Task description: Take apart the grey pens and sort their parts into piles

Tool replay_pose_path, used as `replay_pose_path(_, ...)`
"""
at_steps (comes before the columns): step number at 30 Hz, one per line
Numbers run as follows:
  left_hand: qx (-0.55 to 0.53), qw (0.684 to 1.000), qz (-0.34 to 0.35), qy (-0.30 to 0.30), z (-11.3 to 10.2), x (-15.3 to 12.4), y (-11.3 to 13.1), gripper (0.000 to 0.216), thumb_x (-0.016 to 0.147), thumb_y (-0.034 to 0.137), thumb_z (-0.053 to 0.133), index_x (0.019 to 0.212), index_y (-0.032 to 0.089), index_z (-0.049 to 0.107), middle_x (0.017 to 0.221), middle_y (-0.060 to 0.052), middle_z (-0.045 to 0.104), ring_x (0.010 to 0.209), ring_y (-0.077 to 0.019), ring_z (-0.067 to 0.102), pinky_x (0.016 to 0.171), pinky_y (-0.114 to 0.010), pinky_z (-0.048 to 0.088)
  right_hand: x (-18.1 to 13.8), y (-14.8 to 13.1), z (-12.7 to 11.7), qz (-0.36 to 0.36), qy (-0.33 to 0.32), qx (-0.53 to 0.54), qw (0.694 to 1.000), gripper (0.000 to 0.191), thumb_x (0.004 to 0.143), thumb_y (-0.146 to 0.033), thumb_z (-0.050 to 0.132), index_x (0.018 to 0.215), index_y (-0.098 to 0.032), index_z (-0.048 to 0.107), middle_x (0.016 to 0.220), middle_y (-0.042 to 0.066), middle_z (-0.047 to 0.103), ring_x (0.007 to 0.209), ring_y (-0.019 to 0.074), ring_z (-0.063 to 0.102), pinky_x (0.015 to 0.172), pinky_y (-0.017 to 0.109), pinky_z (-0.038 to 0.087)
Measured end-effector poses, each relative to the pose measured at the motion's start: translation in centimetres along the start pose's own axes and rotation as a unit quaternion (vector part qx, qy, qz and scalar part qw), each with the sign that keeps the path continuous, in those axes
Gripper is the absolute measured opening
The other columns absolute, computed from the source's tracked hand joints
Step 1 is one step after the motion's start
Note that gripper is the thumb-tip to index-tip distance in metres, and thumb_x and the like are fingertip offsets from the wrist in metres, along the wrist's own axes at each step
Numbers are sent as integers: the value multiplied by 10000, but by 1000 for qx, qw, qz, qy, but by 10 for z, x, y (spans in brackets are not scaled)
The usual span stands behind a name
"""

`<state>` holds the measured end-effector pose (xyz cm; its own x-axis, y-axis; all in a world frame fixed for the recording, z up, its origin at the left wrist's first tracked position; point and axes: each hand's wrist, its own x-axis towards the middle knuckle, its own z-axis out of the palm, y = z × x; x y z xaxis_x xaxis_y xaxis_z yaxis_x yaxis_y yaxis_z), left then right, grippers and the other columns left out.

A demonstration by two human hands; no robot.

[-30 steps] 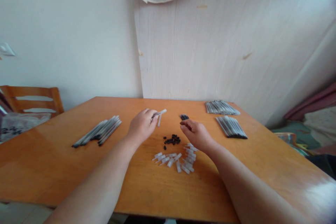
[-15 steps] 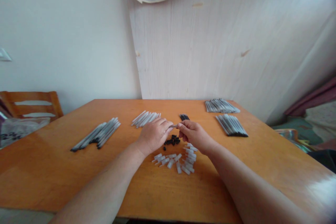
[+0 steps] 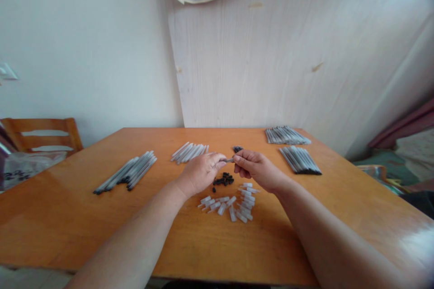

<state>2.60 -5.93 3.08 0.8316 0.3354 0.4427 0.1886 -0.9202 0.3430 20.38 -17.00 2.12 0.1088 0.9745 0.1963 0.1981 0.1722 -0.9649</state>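
Observation:
My left hand (image 3: 202, 172) and my right hand (image 3: 255, 169) meet above the middle of the orange table (image 3: 101, 216). Both are closed in a pinch on one small grey pen part (image 3: 230, 160) held between their fingertips. Right under them lies a heap of small black plugs (image 3: 224, 179). Nearer to me is a scatter of short clear caps (image 3: 233, 203). A row of clear pen barrels (image 3: 189, 151) lies just beyond my left hand. A few dark pieces (image 3: 237, 148) sit beyond my right hand.
A bundle of grey pens (image 3: 127, 172) lies at the left of the table. Two more pen bundles, one (image 3: 285, 135) at the far right and one (image 3: 300, 160) nearer, lie there. A wooden chair (image 3: 40, 133) and a plastic bag (image 3: 23, 167) stand at the left.
A second ago my hands were apart, the left one holding clear barrels over the row. Now both have come together, pinching one small part, and have risen slightly.

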Motion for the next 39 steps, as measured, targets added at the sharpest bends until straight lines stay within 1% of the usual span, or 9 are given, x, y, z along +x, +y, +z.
replay_pose_path(9,-121,989,-46,-68,-9,0,-4,290,925,386,423,980,202,641,784,8,632,747,-132,568,698,-257,422,0,1,-1,19,-26,-1,999,365,866,-513,552,787,-157,570,686,9,596,534,71,459,503,223,331)
replay_pose_path(17,-191,973,-74,-105,-14,0,-10,291,894,424,464,867,188,631,727,16,599,706,-126,540,687,-254,409,0,-2,4,17,-36,10,999,352,858,-500,570,772,-158,571,693,17,607,532,75,470,493,222,321)
replay_pose_path(20,-210,965,-107,-113,-21,-3,-19,320,885,443,476,784,176,621,704,5,612,656,-119,523,648,-247,391,-1,-3,-12,9,24,43,999,315,830,-481,611,805,-168,580,704,15,609,536,78,466,495,224,320)
replay_pose_path(22,-231,960,-137,-83,-25,-5,-28,376,871,467,488,683,157,589,822,-30,648,635,-101,501,594,-232,366,-3,-5,-25,-5,103,73,992,296,813,-465,631,839,-173,594,704,11,601,542,80,449,499,224,316)
replay_pose_path(24,-275,944,-176,-42,-26,-6,-39,404,872,492,467,687,149,573,926,-53,653,582,-76,451,527,-215,328,-5,-8,-34,-9,140,74,987,266,808,-436,634,840,-173,602,701,12,598,547,84,443,497,230,305)
replay_pose_path(27,-295,935,-194,-24,-21,-6,-49,400,859,507,478,715,148,578,944,-59,645,562,-64,417,494,-198,307,-6,-10,-32,-7,88,8,996,202,781,-354,642,855,-167,641,718,12,604,577,92,458,515,237,314)
replay_pose_path(30,-280,939,-200,-29,-15,-6,-51,402,854,513,483,730,145,588,972,-62,644,558,-58,411,495,-198,316,-8,-8,-20,32,13,-102,994,170,757,-266,628,890,-166,664,761,18,631,658,113,520,576,240,363)
replay_pose_path(33,-263,942,-206,-41,-12,-7,-48,405,872,516,453,765,148,584,985,-51,642,541,-51,400,503,-203,322,-9,-4,-10,41,-35,-202,978,173,754,-241,615,899,-163,668,776,22,646,678,125,541,607,247,390)
replay_pose_path(39,-218,951,-202,-84,-12,-8,-44,390,885,517,431,901,167,603,772,-3,628,581,-83,458,578,-225,361,-8,-4,2,-25,-133,-352,926,176,762,-194,601,877,-183,734,817,33,685,738,149,568,672,254,396)
